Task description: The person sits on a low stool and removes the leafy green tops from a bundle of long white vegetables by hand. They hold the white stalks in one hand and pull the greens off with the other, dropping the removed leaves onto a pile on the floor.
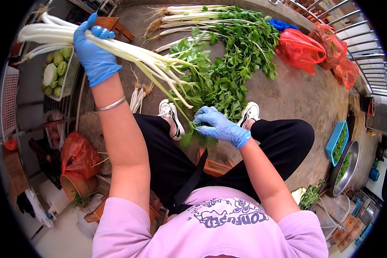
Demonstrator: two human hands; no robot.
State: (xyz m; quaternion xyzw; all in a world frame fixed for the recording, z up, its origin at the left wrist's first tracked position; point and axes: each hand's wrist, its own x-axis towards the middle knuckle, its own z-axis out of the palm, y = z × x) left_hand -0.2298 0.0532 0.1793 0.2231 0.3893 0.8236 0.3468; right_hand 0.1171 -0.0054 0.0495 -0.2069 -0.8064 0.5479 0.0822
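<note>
My left hand [95, 48], in a blue glove, is closed around a bunch of pale celery stalks [125, 51] near their root end, at the upper left. The leafy ends slant down to the right. My right hand [221, 125], gloved too, pinches a green leafy stem of the bunch between thumb and fingers, above the floor between my shoes. Beyond my feet lies a large pile of leafy celery [235, 61], its roots pointing left. A few small white stalks with roots [138, 98] lie beside my left shoe.
Red plastic bags [301, 51] lie at the upper right by a metal railing. At the right are a blue basket [336, 142] and a metal basin [351, 174] with greens. A white basket [71, 75] of chayotes and a red bag [79, 156] on a bucket stand left.
</note>
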